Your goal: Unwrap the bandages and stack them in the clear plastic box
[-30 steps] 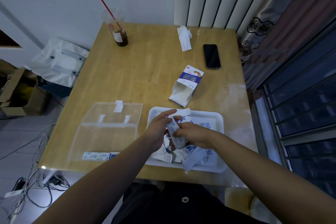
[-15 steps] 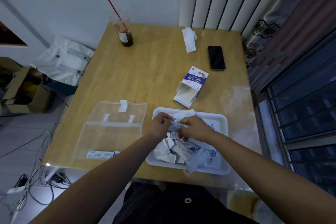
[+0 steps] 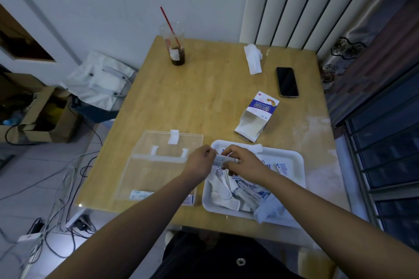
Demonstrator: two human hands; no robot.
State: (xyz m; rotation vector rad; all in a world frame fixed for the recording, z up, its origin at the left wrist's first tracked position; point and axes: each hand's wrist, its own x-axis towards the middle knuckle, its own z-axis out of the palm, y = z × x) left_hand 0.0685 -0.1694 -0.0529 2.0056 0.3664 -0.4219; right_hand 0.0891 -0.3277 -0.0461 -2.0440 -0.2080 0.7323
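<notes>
Above the far left corner of the white tray (image 3: 292, 156), both hands (image 3: 201, 162) (image 3: 243, 161) pinch one wrapped bandage (image 3: 223, 159) between closed fingers; tugging unevenly could tear it or drop it short of the clear box (image 3: 158, 165) left of the tray.

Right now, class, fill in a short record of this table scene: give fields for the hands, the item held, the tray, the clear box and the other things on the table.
Hands: left hand and right hand pinch one item together
Held item: small bandage, above the tray
Tray: white tray, piled with wrappers and bandages
Box: clear plastic box, lid open, a few bandages at its near edge
Elsewhere: opened carton, phone, drink cup
</notes>
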